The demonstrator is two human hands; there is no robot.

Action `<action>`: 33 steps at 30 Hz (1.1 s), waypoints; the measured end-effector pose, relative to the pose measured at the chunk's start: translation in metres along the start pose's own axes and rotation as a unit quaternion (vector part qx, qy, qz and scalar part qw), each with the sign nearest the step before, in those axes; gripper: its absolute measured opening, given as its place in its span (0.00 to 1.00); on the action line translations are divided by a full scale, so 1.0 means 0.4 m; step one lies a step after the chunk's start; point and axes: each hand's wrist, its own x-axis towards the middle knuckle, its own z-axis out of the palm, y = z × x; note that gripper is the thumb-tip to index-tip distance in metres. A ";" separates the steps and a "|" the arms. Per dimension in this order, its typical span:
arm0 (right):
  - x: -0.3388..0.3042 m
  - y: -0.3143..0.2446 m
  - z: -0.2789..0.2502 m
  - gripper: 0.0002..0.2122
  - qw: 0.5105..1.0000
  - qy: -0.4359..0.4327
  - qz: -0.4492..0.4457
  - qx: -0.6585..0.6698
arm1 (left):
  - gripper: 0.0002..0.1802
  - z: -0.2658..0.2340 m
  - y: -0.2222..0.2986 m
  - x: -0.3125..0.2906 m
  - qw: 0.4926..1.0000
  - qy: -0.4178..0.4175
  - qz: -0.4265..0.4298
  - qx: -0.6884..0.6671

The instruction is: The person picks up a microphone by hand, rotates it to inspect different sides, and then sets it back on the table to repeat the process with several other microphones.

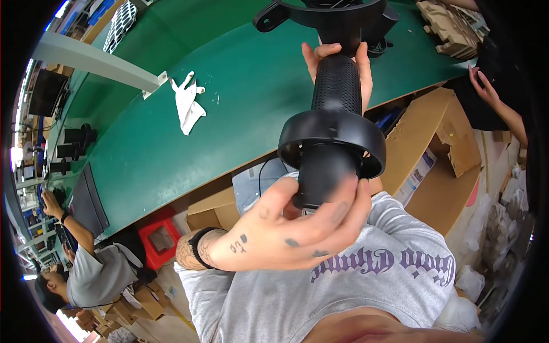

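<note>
A black cylindrical device [336, 86] is held up before my chest, over the near edge of the green table. It has a perforated body, a wide ring [331, 127] around it and a smooth end piece [325, 168] toward me. My left hand [297, 237] is closed around that smooth end, its fingertips slightly blurred. My right hand [365, 71] reaches behind the device and grips the far end of the perforated body; its palm is hidden. Just beyond these fingers is a larger black part [337, 16] with a round rim and side tab; whether it joins the device I cannot tell.
A white glove [187, 107] lies on the green table [240, 86], near a grey metal post [103, 62]. Cardboard boxes [423, 148] stand below the table's edge. A red stool [159, 239] and a seated co-worker [103, 274] are at left; another person's hand [486, 88] shows at right.
</note>
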 end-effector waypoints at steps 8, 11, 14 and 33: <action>-0.002 0.015 -0.002 0.17 0.998 0.016 -0.004 0.063 | 0.11 -0.035 -0.051 0.029 0.962 -0.121 0.225 0.092; -0.006 0.019 -0.016 0.18 0.998 -0.015 0.013 0.059 | 0.12 -0.052 -0.047 0.036 0.944 -0.184 0.271 0.040; -0.018 0.026 -0.022 0.18 0.999 -0.003 0.022 0.030 | 0.12 -0.051 -0.048 0.046 0.921 -0.210 0.326 0.039; 0.136 -0.086 0.099 0.23 0.830 0.119 -0.080 -0.540 | 0.32 0.246 -0.011 -0.139 0.655 0.242 -0.450 -0.557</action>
